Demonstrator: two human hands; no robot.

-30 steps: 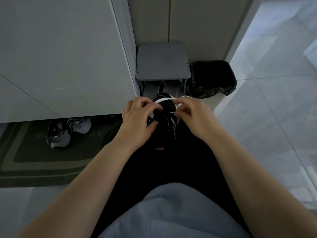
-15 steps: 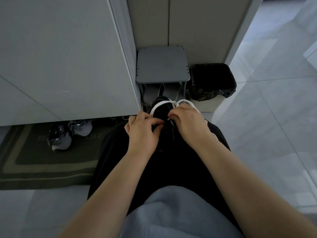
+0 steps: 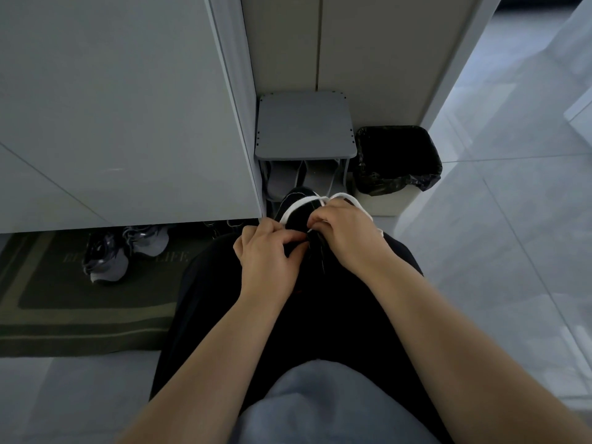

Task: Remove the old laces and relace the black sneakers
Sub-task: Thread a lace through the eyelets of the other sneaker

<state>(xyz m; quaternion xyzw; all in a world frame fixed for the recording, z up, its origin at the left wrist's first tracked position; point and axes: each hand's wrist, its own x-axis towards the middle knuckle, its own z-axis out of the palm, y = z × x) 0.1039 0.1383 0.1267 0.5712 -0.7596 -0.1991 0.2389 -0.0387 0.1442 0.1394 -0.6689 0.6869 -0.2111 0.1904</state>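
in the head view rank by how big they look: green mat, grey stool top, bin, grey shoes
1. green mat, largest though partly hidden
2. grey stool top and bin, about alike, not ranked
3. grey shoes, smallest

black sneaker (image 3: 299, 216) mostly hidden behind left hand (image 3: 267, 251) and right hand (image 3: 346, 232), white lace (image 3: 301, 205) ends lost under shadowed fingertips
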